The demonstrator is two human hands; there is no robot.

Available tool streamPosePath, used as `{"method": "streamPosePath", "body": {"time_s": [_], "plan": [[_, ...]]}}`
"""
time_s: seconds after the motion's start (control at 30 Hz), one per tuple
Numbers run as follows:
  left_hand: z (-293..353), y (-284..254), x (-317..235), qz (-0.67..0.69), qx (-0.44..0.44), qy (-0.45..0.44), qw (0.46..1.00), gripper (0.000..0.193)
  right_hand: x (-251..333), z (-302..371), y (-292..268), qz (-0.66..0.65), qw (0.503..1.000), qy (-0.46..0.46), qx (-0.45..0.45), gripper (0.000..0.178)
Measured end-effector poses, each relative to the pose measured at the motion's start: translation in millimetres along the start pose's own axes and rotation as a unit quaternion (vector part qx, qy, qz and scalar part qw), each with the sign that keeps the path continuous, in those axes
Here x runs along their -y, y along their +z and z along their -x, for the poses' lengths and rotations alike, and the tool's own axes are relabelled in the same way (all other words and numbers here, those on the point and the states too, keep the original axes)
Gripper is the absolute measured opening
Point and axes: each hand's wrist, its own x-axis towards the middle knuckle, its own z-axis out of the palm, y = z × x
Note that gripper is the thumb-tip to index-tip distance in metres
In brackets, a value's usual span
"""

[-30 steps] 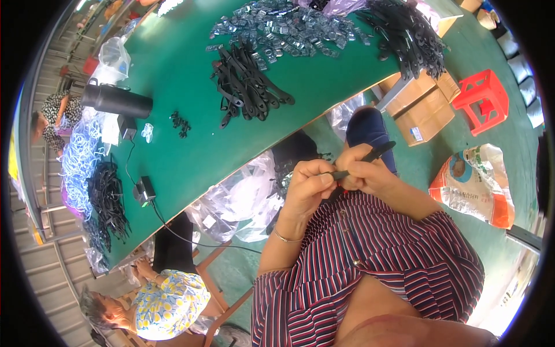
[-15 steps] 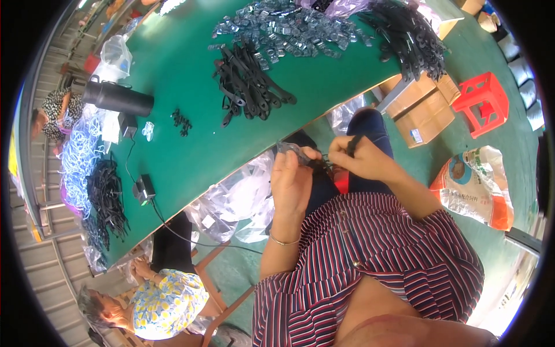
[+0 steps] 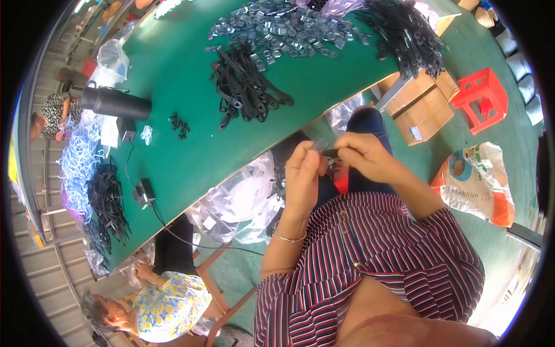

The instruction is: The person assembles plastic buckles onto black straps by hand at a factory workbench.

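Observation:
Above my lap, my left hand [image 3: 303, 176] has its fingers closed on a small clear plastic piece [image 3: 319, 144]. My right hand [image 3: 365, 157] pinches a short black strap [image 3: 330, 153], whose end reaches to the plastic piece. Whether the strap passes into the piece is hidden by my fingers. On the green table [image 3: 179, 69] in front of me lies a bundle of black straps [image 3: 245, 87] with looped ends. Beyond it spreads a heap of clear plastic pieces [image 3: 289, 32], and more black straps [image 3: 407, 40] are piled at the right corner.
A black bottle [image 3: 118, 103], a black adapter [image 3: 143, 189] with its cord, and blue-white cords [image 3: 81, 156] lie at the left. Plastic bags [image 3: 237, 196] hang below the table edge. Cardboard boxes [image 3: 419, 113], a red stool [image 3: 480, 98] and a sack [image 3: 474, 182] stand right. A co-worker [image 3: 165, 303] sits left.
My left hand has shifted right and my right hand has turned in toward it. The strap and the clear piece are now brought together between my fingertips.

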Motion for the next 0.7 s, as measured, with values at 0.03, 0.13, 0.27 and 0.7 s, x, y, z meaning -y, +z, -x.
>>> {"method": "streamPosePath", "body": {"time_s": [0.03, 0.13, 0.27, 0.7], "plan": [[0, -1, 2, 0.024, 0.000, -0.001, 1.000, 0.033, -1, 2, -2, -0.053, 0.998, 0.025, -0.004, 0.012], [1, 2, 4, 0.044, -0.001, -0.036, 0.998, 0.030, 3, 1, -2, -0.157, 0.986, 0.064, 0.000, 0.013], [4, 5, 5, 0.091, 0.017, -0.039, 0.995, 0.029, 18, -4, 0, -0.219, 0.959, 0.174, 0.043, 0.014], [8, 5, 12, 0.133, 0.023, -0.044, 0.990, 0.029, 12, -4, 6, -0.254, 0.958, 0.125, 0.044, 0.014]]}}
